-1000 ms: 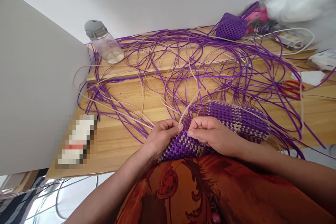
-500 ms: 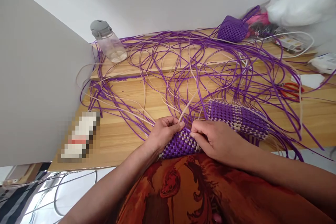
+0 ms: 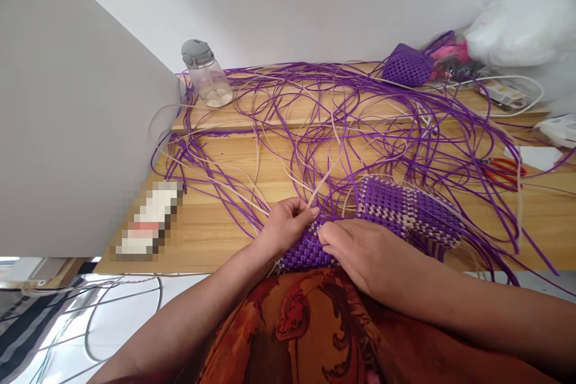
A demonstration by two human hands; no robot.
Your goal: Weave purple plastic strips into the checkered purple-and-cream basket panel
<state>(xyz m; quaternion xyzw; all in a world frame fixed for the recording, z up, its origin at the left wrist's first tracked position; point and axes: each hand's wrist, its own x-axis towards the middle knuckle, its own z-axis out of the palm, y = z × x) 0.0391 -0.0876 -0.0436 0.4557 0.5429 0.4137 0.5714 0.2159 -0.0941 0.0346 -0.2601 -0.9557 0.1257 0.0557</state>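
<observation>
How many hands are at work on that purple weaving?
2: the left hand, by a pale strand at the weaving, and the right hand, curled closed just right of it. No other hands show.

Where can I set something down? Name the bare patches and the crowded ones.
Free: the table at front left, between the blurred item and left arm; and at far right, below the red tool and paper. Crowded: the middle and back, tangled with purple strips, and the front middle, filled by weave, left hand and right hand.
</observation>
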